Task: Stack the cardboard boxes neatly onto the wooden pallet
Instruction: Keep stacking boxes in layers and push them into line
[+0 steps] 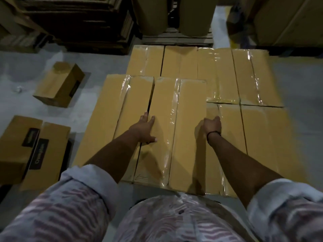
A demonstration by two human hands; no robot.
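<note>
Several taped cardboard boxes form a stack in front of me; the pallet under them is hidden. On the upper layer lie a left box (108, 117) and a middle box (176, 130). My left hand (145, 130) rests flat on the middle box's top at its left edge, fingers straight. My right hand (212, 124) is at that box's right side, fingers over the edge; how they lie is hidden. A lower layer of boxes (244, 79) shows to the right and behind.
Loose boxes lie on the grey floor at the left: one (59, 84) farther off, two (33, 151) near me. Dark flattened cardboard stacks (73, 20) and large brown rolls (192, 14) stand behind the stack.
</note>
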